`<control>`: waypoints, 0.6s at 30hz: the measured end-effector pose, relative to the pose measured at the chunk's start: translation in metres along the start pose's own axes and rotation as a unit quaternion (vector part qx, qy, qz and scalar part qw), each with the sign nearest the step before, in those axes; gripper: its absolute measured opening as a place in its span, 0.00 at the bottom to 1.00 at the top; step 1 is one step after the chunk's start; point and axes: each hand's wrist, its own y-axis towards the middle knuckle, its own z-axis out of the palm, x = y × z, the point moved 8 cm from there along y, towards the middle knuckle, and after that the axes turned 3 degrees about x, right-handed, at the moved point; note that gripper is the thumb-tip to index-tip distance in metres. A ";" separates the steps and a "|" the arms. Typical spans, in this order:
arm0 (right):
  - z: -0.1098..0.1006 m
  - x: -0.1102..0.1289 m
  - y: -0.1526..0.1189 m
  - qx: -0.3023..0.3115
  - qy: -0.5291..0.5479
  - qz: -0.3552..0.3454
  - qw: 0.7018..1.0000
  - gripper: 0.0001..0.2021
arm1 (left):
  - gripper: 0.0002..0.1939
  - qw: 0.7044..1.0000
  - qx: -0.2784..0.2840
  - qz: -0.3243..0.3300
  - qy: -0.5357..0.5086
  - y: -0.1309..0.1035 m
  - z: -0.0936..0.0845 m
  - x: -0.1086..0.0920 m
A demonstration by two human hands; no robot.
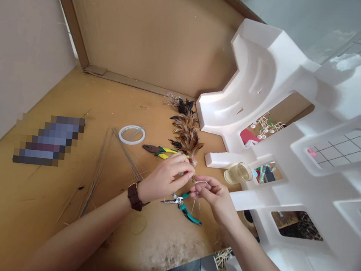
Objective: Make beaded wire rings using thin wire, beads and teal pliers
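Observation:
My left hand [168,175], with a dark strap on its wrist, pinches at a thin pale wire [204,182]. Facing it, my right hand [213,196] has thumb and fingers closed on the same wire, near a small knot of it. A bundle of brown and black feathers [185,129] runs up from the fingertips; whether its lower end is also gripped is hidden. Just below the fingers lie teal-handled pliers [188,213], jaws pointing left. Behind my left hand are yellow-and-green-handled pliers [160,151], partly covered by it.
A white tape roll [119,134] and long thin wires [95,174] lie left on the brown table [47,191]. A blurred-out dark object [49,140] is farther left. At right stand a white plastic chair [267,161] and a glass of yellowish liquid [237,174]. A cardboard panel [152,34] stands behind.

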 end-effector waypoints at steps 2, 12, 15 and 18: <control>0.000 0.000 0.000 0.001 0.002 0.001 1.000 0.13 | 0.11 0.998 0.017 0.030 0.046 0.000 0.001 -0.007; 0.000 -0.003 -0.001 -0.002 -0.008 0.006 1.000 0.14 | 0.11 0.988 -0.025 0.060 0.138 -0.005 -0.001 -0.009; 0.000 -0.003 -0.001 -0.003 -0.012 0.005 1.000 0.13 | 0.11 0.990 -0.025 0.063 0.120 -0.005 -0.001 -0.009; -0.002 -0.001 -0.001 -0.009 -0.015 -0.009 1.000 0.11 | 0.11 0.991 -0.027 0.074 0.106 -0.005 -0.002 -0.011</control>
